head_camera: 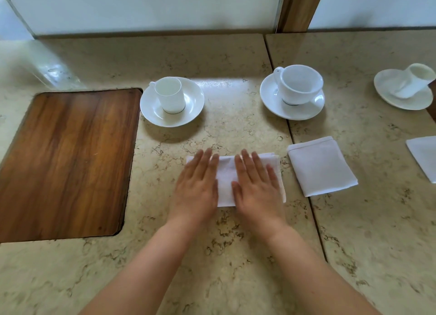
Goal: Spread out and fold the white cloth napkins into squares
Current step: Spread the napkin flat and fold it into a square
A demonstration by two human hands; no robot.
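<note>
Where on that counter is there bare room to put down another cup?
Bare stone lies between the left saucer and the middle saucer, and in front of the wooden inset. It is crowded where both hands press the napkin beside the folded napkin.

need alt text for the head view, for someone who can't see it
Both hands, left hand and right hand, press flat on a folded white napkin on a beige marble counter. A second folded napkin lies to its right, with cups on saucers behind and a wooden inset at left.
</note>
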